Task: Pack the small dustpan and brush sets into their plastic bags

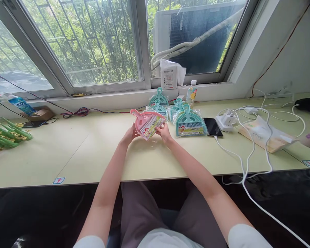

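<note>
Between my two hands is a pink mini dustpan and brush set (146, 121) in clear wrapping, tilted, with a printed label across its front. My left hand (130, 133) grips its left edge, fingers partly hidden behind it. At the lower right edge my right hand (164, 132) pinches the wrapping and label. Several green dustpan and brush sets, also wrapped, lie just beyond and to the right; the nearest green set (190, 121) shows its label, and another green set (158, 97) is at the back.
A phone (213, 127), a power strip (225, 122) and white cables lie to the right, near a tissue pack (267, 133). A drink bottle (191, 91) and tissue packet (169, 76) are at the window. Green artificial stems (7, 133) lie far left on the table (93, 151).
</note>
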Demonstrator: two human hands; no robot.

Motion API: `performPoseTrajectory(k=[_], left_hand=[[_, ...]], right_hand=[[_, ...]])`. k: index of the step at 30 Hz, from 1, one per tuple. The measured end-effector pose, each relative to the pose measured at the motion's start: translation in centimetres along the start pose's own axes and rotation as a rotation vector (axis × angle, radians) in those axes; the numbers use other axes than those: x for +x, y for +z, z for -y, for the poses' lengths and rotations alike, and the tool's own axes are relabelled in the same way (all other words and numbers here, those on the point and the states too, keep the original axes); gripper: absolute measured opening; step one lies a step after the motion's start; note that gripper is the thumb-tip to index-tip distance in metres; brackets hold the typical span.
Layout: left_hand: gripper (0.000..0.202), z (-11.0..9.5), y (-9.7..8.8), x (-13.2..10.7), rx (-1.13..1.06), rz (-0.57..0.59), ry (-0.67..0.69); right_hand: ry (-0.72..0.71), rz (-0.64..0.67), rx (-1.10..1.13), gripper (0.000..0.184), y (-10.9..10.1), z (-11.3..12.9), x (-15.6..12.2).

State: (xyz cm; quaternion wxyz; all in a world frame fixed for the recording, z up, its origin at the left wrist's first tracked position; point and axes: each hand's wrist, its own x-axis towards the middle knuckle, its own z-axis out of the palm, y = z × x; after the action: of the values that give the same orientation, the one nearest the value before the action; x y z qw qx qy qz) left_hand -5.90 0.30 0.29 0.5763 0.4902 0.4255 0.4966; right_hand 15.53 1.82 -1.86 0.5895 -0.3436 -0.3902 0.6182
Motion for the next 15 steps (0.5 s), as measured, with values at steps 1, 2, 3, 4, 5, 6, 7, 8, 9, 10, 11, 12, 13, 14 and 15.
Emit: performPoseTrajectory(k=[1,2,3,4,5,6,7,8,9,10,11,12,13,14,15], left_hand=[[0.053,0.1,-0.4,0.3,-0.008,-0.097,-0.004],[0.045,0.3,-0.8,0.6,-0.014,-0.198,-0.009],[0.038,0.4,-1.2,0.8,-0.023,-0.288,-0.015],[0.031,0.5,-1.6,1.0,-0.036,-0.361,-0.018],[0.026,0.6,-1.9,1.2,-0.051,-0.419,-0.017],[0.022,0.6,-2.2,1.3,-0.062,-0.467,-0.014],[0.018,0.6,-2.4,1.3,-0.069,-0.511,-0.011],[0.017,0.6,-2.6,1.3,-0.072,-0.558,-0.006],[0.016,0.5,-2.8,1.3,-0.072,-0.614,0.002],[0.018,0.4,-3.0,1.3,-0.064,-0.678,0.009],[0.02,0.2,-3.4,1.2,-0.049,-0.751,0.013],[0.024,0.1,-3.8,1.1,-0.029,-0.828,0.017],[0.028,-0.1,-4.3,0.9,-0.007,-0.901,0.018],[0.032,-0.3,-4.8,0.7,0.017,-0.965,0.014],[0.036,-0.5,-5.4,0.5,0.041,-1.002,0.007]], right_hand=[[-0.009,0.001,-0.007,0.048,0.0,0.1,0.0],[-0.012,0.003,-0.015,0.048,0.0,0.1,-0.1],[-0.009,0.008,-0.023,0.048,0.1,0.2,-0.1],[-0.001,0.016,-0.033,0.047,0.2,0.3,-0.2],[0.01,0.028,-0.042,0.046,0.3,0.4,-0.2],[0.021,0.047,-0.051,0.045,0.4,0.4,-0.3],[0.031,0.07,-0.058,0.044,0.5,0.5,-0.4],[0.037,0.093,-0.064,0.042,0.5,0.6,-0.5],[0.041,0.11,-0.067,0.041,0.6,0.7,-0.6],[0.041,0.117,-0.068,0.04,0.6,0.8,-0.7],[0.04,0.113,-0.067,0.039,0.6,0.9,-0.7],[0.037,0.1,-0.065,0.038,0.5,1.0,-0.7],[0.033,0.081,-0.06,0.037,0.4,1.1,-0.7],[0.027,0.06,-0.051,0.036,0.2,1.2,-0.6],[0.019,0.038,-0.039,0.035,0.0,1.2,-0.5]])
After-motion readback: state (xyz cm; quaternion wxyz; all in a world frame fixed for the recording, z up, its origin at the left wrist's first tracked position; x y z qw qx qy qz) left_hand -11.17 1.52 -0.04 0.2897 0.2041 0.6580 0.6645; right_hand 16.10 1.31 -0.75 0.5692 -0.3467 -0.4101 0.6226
